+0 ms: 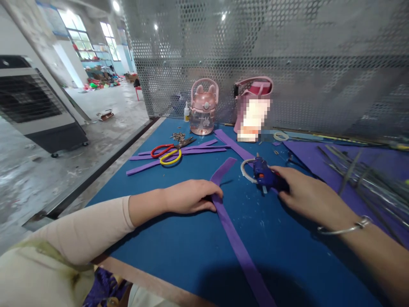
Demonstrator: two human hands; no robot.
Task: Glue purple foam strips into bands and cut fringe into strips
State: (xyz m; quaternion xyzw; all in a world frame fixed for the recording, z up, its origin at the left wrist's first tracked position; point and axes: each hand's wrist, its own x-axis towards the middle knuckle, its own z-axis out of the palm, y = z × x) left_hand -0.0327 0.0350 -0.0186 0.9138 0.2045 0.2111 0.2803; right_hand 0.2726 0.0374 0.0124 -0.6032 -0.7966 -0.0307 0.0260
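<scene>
Broadly, blue tabletop (251,215) spreads between the left hand (193,196), its thumb and fingers pinching a purple strip (236,243) running toward the near edge, and the right hand (305,196), curled round a glue gun (263,172) (scissors (171,161) lie beyond the left).

On the table (179,238) we have the long strip (234,238) in our left hand (196,196), with the glue gun (267,175) to its right in our right hand (303,194). Farther left, scissors (179,150) lie on short strips (204,151), metal pieces (178,136) just behind. At the far side, a drinking bottle (203,115) stands left of a second bottle (260,88), before a panel (204,42). Right, rods (349,171) lie on a sheet (306,154).
</scene>
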